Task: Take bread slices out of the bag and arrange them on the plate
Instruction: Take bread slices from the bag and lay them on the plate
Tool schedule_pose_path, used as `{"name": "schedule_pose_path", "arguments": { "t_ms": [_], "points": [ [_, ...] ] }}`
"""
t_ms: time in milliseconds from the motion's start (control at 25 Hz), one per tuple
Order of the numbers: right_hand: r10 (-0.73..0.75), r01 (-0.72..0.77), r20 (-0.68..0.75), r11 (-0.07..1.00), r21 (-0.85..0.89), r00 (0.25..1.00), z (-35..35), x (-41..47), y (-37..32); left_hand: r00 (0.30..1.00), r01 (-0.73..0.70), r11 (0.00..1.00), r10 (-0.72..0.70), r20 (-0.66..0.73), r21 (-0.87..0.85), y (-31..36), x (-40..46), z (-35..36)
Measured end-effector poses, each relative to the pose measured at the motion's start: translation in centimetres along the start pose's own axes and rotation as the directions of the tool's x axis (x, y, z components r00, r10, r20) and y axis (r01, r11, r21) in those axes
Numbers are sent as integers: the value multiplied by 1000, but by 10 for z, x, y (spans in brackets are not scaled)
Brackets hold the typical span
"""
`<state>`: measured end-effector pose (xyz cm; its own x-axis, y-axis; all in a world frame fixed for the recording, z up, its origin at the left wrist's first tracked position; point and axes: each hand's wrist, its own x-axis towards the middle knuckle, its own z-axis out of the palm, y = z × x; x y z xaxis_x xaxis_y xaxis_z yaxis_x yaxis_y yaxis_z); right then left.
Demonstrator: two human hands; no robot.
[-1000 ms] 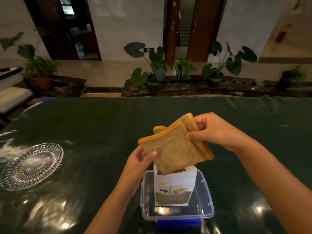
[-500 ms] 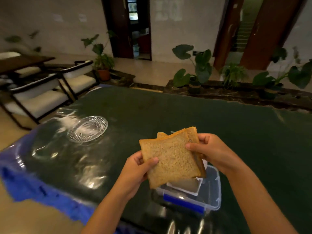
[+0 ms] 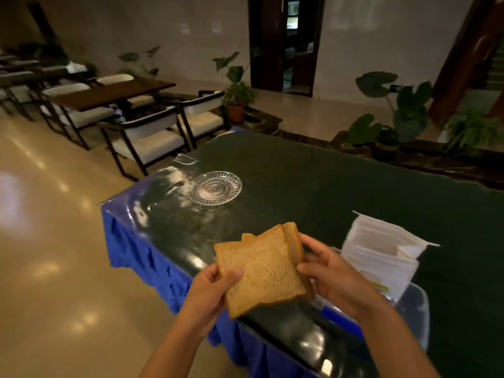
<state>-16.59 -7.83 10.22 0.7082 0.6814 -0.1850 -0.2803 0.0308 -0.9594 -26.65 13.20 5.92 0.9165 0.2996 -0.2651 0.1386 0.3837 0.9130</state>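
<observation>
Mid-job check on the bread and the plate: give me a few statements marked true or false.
1. Both hands grip the stack of brown bread slices. True: left hand, right hand.
2. A slice already lies on the clear ribbed glass plate. False: the plate is bare.
3. The white paper bread bag stands in a clear plastic container. True.
4. The plate sits right of the bag. False: it lies to the left, farther away.

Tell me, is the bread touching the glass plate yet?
Apart. In the head view the bread is up in the left hand and right hand, with dark table showing between it and the empty plate.
</observation>
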Motion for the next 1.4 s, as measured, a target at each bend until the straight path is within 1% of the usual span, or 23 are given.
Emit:
{"name": "schedule_pose_path", "arguments": {
  "t_ms": [120,200,320,440,560,640,800,920,1040,1160,1400],
  "points": [
    [71,-63,79,993,-101,994,38,34,9,998,-1,1000,2,-65,12,12,-2,-49],
    [94,-81,99,988,-131,991,67,59,14,996,-24,1000,24,-86,6,26,-1,-85],
    [103,-96,76,991,-89,992,111,98,28,995,-62,998,61,-82,-8,51,5,-142],
    [75,-74,63,997,-19,995,152,133,45,993,-74,997,76,-89,29,70,13,-194],
    [74,-77,43,995,57,996,179,159,58,995,-60,994,67,-73,92,80,33,-232],
    [69,-69,3,995,66,998,185,175,60,997,-42,993,48,-53,109,87,53,-243],
    [63,-59,-111,997,40,992,170,224,57,1000,0,995,3,-30,98,97,117,-245],
    [49,-47,-196,999,15,979,146,275,53,1000,20,994,-19,-11,110,104,187,-237],
    [44,-34,-254,998,44,966,118,338,45,1000,23,988,-23,-6,150,114,266,-230],
    [42,-17,-357,997,73,933,94,398,42,998,55,986,-52,-25,159,127,343,-224],
    [56,-45,-524,998,34,850,52,502,49,992,109,976,-119,40,190,139,459,-220]
  ]
}}
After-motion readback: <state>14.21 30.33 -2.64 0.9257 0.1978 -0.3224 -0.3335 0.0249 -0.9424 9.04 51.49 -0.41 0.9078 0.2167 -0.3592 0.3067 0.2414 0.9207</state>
